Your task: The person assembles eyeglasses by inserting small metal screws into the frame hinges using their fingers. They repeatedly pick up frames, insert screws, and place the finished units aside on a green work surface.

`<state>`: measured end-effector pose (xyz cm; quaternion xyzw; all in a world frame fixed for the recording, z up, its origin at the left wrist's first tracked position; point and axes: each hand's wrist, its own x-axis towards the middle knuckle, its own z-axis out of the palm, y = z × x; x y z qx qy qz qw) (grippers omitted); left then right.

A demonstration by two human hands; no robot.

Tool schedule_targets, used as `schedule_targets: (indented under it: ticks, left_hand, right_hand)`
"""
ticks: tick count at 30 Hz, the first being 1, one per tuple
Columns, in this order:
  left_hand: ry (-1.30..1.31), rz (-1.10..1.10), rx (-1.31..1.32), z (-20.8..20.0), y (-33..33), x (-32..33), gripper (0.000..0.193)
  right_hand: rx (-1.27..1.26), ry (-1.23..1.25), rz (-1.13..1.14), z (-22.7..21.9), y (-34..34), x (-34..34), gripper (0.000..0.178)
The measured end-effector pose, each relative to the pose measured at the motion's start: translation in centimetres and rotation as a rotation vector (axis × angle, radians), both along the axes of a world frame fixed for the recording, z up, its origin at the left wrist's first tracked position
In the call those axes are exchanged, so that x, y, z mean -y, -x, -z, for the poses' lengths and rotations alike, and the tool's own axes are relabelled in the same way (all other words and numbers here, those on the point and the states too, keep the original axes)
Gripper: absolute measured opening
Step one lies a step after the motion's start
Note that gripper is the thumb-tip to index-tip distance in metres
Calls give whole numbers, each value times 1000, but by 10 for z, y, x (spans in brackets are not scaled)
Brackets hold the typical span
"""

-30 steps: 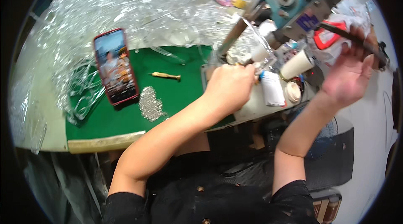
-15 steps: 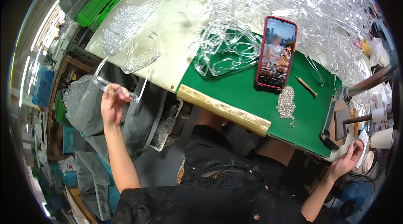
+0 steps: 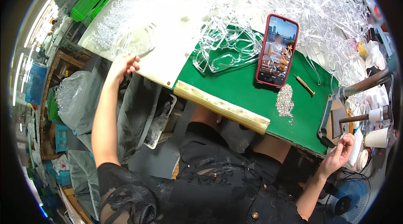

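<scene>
Clear frames (image 3: 133,44) just beyond left hand (image 3: 124,65)

A bench machine (image 3: 368,82) and heaped clear frames (image 3: 323,7) mark a workshop.

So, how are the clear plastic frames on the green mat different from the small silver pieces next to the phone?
The clear plastic frames are see-through, while the silver pieces look metallic. Each frame is far bigger than any one silver piece. The frames lie in a loose, open tangle; the silver pieces form a denser patch. Both rest at least partly on the green mat.
</scene>
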<state>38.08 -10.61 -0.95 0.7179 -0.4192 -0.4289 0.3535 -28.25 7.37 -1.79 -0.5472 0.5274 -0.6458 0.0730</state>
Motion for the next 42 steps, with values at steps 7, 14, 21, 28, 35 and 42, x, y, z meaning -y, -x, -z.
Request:
schedule_targets:
  ticks: [7,14,21,28,35,42]
  left_hand:
    - [-96,344,416,-20,74,69,22]
    - [424,440,595,-29,200,-4,25]
    - [466,432,-408,-34,171,-8,7]
    - [925,373,165,-54,150,2,6]
    - [1015,369,-665,-68,148,-15,13]
    - [1306,865,660,-120,212,-62,19]
  right_hand:
    - [24,-4,-23,4,5,-17,10]
    - [36,-22,46,2,-1,-25,10]
    - [47,-35,-23,-7,-29,-10,9]
    - [58,-90,-226,-18,-73,6,7]
    - [-66,-195,-532,-58,-124,38,15]
    - [-507,212,-518,-93,-177,81,60]
